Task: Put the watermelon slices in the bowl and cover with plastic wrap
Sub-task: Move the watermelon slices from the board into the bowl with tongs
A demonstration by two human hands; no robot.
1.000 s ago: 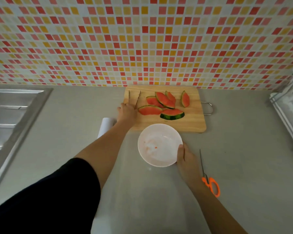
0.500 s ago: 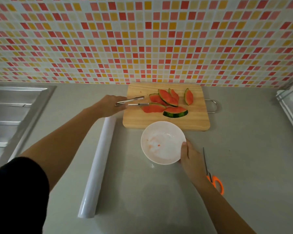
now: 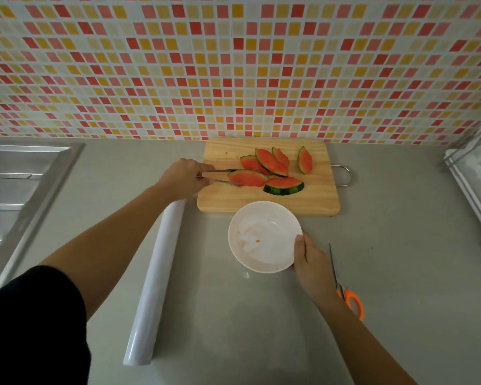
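Note:
Several watermelon slices lie overlapping on a wooden cutting board by the tiled wall. My left hand grips metal tongs, whose tips sit either side of the nearest slice. In front of the board stands a white bowl, holding only faint red juice marks. My right hand holds the bowl's right rim. To the bowl's left a roll of plastic wrap rests lengthwise on the counter.
Orange-handled scissors lie just right of my right wrist. A steel sink takes up the left side. A dish rack stands at the right edge. The board's metal handle sticks out to the right.
My left hand picked up the tongs from the board's left end, turned them sideways and brought their tips around the nearest slice. My right hand stayed on the bowl.

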